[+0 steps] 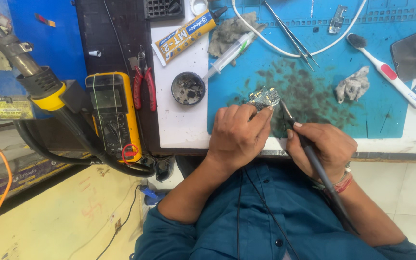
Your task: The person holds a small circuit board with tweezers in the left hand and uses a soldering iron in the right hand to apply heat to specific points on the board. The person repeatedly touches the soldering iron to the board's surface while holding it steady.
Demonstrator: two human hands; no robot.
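Note:
My left hand [239, 135] pinches a small circuit board [263, 97] against the stained blue work mat [314, 91], fingers closed on its near edge. My right hand [321, 147] grips a dark soldering iron [309, 151] like a pen. Its thin tip [283, 107] points at the board's right edge. Whether the tip touches the board I cannot tell. The iron's cable runs down past my right wrist.
A round flux tin [188, 88], a syringe [227, 54], a glue tube [185, 36], tweezers [291, 34], a toothbrush [386, 71] and grey rags [353, 85] lie beyond the board. Red pliers [144, 86], a yellow multimeter [114, 113] and a hot-air nozzle [34, 79] sit left.

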